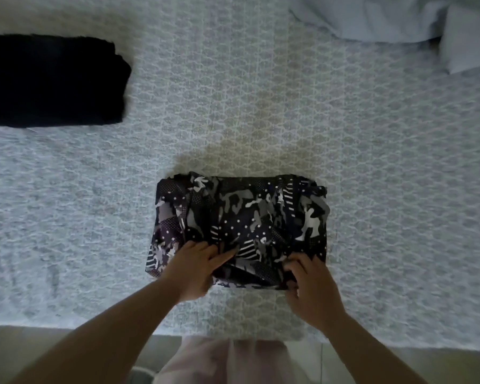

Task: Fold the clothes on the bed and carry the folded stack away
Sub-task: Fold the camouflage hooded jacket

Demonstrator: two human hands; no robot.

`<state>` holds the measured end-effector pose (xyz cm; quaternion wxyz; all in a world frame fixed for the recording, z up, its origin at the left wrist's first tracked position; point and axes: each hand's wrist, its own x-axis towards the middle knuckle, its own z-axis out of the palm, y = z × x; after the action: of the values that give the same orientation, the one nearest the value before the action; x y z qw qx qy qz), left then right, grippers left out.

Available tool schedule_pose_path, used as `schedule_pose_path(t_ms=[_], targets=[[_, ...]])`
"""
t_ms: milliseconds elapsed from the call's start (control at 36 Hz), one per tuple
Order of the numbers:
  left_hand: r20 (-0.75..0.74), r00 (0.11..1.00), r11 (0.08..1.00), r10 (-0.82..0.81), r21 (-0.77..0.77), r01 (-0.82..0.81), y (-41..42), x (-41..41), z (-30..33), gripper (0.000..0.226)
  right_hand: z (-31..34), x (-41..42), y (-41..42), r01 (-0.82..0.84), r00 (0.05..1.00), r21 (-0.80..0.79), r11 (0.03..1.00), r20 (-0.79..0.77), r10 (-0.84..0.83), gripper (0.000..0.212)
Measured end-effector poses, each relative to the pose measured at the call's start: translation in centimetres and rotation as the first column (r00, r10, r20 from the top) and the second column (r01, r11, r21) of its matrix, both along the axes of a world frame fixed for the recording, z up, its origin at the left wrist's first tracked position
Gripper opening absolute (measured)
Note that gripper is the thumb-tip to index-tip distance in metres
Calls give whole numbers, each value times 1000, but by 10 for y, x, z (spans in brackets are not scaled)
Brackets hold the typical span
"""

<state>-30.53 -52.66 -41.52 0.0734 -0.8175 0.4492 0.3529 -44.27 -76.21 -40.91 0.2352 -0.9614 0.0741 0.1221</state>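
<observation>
From the head camera, a folded patterned garment (240, 231), dark with grey camouflage shapes, white dots and stripes, lies on the bed (261, 106) near its front edge. It forms a rough rectangle whose long axis runs left to right across the view, parallel to the bed's near edge; its short sides face left and right, and its far edge is fairly straight while the near edge is bunched.

Both hands are on the near edge of this garment. The left hand (197, 268) lies on the near-left part, fingers stretched forward and spread over the cloth, pressing it down; the thumb side sits at the fabric's edge. The right hand (309, 284) is at the near-right corner, its fingers bent into the cloth and gathering the edge, with the thumb tucked under the fold.

Well away from the left hand, far to the left and farther up the bed, sits a folded black garment (50, 81), also lying with its longer side across the view. Far beyond the right hand, at the upper right, lies a rumpled pale blue sheet (372, 15), with a pale pillow (471, 40) just beside it. Nothing lies between the hands and the patterned piece. Below the hands, past the bed's edge, pale pink clothing (222, 361) on the person and a strip of floor (399, 364) show.
</observation>
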Motion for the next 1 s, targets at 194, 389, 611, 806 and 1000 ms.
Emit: schedule_pose_path(t_ms=[194, 389, 611, 806, 1000], targets=[[179, 931, 834, 319, -520, -185, -42, -2, 4, 37, 19, 13, 21, 42, 991, -79, 996, 130, -32, 25], [218, 934, 958, 283, -121, -261, -68, 8, -33, 81, 0, 105, 0, -53, 993, -246, 968, 94, 78, 46], [256, 781, 814, 569, -42, -579, -6, 5, -46, 107, -30, 52, -30, 48, 903, -316, 947, -392, -177, 72], [40, 47, 52, 998, -139, -989, 17, -2, -41, 119, -33, 50, -23, 796, 557, 15, 605, -409, -723, 108], [-173, -171, -170, 970, 24, -985, 26, 28, -39, 70, -22, 81, -68, 892, 361, 139, 430, -793, -491, 66]])
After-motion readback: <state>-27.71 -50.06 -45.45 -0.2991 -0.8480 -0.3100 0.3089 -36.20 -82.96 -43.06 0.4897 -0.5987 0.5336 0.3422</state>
